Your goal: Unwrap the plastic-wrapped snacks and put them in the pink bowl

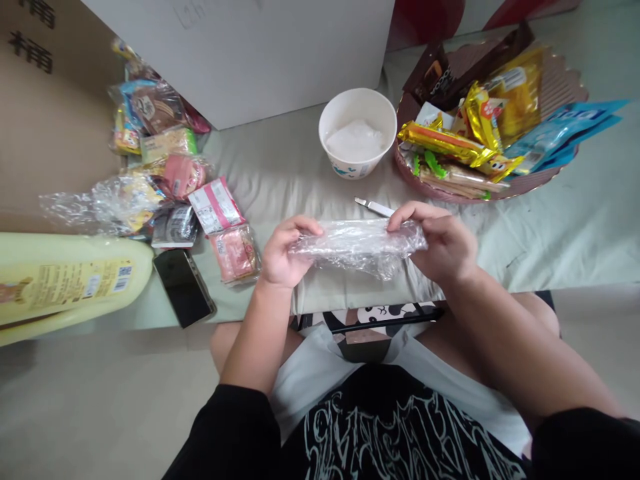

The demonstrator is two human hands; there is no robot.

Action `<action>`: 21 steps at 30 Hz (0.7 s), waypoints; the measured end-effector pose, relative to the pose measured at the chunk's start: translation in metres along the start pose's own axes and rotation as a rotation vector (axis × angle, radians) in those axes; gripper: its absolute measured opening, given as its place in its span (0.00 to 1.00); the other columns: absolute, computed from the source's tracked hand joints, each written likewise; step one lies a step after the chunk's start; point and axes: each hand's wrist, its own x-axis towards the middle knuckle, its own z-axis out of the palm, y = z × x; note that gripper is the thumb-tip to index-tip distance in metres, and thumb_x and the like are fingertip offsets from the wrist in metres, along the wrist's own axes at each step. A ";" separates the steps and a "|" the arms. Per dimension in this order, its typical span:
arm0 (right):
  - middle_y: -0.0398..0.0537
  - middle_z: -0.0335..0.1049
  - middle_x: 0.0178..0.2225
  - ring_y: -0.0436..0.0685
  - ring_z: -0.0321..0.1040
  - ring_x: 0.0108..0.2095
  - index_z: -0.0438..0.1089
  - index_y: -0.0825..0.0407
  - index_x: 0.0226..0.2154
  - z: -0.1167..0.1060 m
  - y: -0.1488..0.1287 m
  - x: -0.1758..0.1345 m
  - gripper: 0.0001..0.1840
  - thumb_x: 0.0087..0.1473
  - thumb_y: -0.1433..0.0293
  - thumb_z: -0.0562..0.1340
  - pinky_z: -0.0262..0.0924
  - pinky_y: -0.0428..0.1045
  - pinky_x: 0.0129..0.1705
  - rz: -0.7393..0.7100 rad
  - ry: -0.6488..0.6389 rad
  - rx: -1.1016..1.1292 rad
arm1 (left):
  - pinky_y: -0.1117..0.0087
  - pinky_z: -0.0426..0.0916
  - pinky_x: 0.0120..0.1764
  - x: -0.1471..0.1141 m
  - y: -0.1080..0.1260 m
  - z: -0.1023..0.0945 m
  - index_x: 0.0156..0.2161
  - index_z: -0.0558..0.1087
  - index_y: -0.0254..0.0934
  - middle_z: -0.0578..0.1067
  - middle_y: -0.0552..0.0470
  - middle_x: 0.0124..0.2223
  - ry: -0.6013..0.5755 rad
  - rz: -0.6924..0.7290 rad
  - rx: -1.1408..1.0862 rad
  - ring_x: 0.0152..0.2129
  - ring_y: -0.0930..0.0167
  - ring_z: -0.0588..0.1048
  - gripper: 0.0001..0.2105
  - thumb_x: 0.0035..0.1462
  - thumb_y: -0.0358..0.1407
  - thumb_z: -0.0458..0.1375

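Note:
Between my two hands stretches a clear, crinkled plastic wrapper (357, 240), held level above the near edge of the cloth. My left hand (289, 251) pinches its left end, thumb on top. Its right end is gripped by my right hand (440, 243), whose fingers curl around it. Whether anything lies inside the plastic, I cannot tell. Just beyond the wrapper, a small white-handled knife (373, 206) rests on the cloth, partly hidden by my right hand. Farther back stands a white paper cup (353, 167) with crumpled whitish plastic inside.
A pink scalloped tray (567, 73) at the back right holds several snack packets. Packaged snacks (160, 107) pile up at left, beside a cardboard box (60, 133). A phone (184, 287) lies near a yellow bottle (75, 287). A white box (260, 53) stands behind.

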 end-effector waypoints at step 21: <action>0.46 0.74 0.36 0.54 0.71 0.37 0.72 0.50 0.38 0.000 0.002 0.002 0.17 0.53 0.55 0.69 0.67 0.50 0.40 0.182 -0.453 -0.182 | 0.74 0.70 0.27 -0.005 -0.004 -0.007 0.40 0.75 0.38 0.76 0.54 0.34 -0.353 -0.047 0.358 0.24 0.76 0.74 0.13 0.47 0.27 0.64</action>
